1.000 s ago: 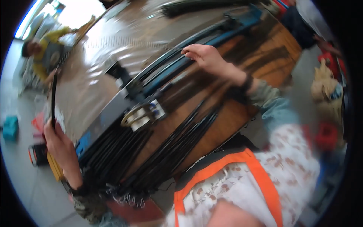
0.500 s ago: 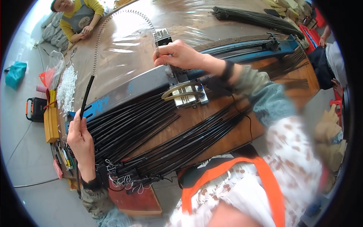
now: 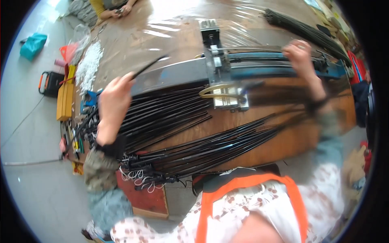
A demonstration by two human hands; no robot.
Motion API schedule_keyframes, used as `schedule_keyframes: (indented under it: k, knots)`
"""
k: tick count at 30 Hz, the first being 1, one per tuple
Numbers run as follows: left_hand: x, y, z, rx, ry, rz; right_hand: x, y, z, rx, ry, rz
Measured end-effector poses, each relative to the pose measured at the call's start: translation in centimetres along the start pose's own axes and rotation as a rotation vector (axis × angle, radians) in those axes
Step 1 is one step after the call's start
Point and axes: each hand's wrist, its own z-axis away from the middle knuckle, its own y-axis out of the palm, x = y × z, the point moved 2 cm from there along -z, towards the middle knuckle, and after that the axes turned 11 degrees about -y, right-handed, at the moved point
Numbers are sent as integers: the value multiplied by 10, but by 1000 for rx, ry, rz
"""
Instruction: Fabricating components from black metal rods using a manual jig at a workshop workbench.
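Observation:
My left hand (image 3: 112, 106) pinches the end of a thin black rod (image 3: 149, 66) that slants up to the right over the table. My right hand (image 3: 300, 55) is blurred at the far right, over the long blue rail (image 3: 279, 71) of a bench machine; I cannot tell what it grips. A metal fixture with a brass-coloured loop (image 3: 225, 95) sits at the rail's middle. Several long black rods (image 3: 174, 121) fan out across the wooden table (image 3: 283, 146) between my hands, their near ends tied with white cord (image 3: 137, 178).
A heap of small white pieces (image 3: 90, 65) lies at the table's left end beside yellow boxes (image 3: 65, 97). Another person's hands (image 3: 117, 11) work at the far corner. More black rods (image 3: 304, 28) lie far right. An orange-and-black case (image 3: 50, 83) and a teal bag (image 3: 33, 44) sit on the floor.
My right hand has swung from the metal fixture out to the right end of the rail. My left hand has risen toward the table's middle with the thin rod.

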Motion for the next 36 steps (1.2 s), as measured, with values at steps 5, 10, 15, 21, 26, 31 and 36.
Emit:
schedule_keyframes:
  k: [5, 10, 15, 21, 26, 31, 36]
  knots:
    - [-99, 88, -53, -48, 402, 148, -34, -33, 51, -13, 75, 164]
    - [-95, 116, -52, 0, 278, 169, -35, -20, 66, 50, 234, 37]
    - [-99, 127, -47, 27, 222, 234, -32, -14, 68, -1, 275, -49]
    - [-102, 132, -57, -5, 339, 206, -5, -28, 56, 0, 137, 76]
    - [-108, 122, -55, 77, 173, 136, 78, -36, 20, -54, 78, -54]
    - [-116, 125, -61, 147, 149, 126, 107, -31, 15, -68, 109, -205]
    - [-120, 125, -57, 156, 139, 127, 126, -18, 6, -114, 86, -312]
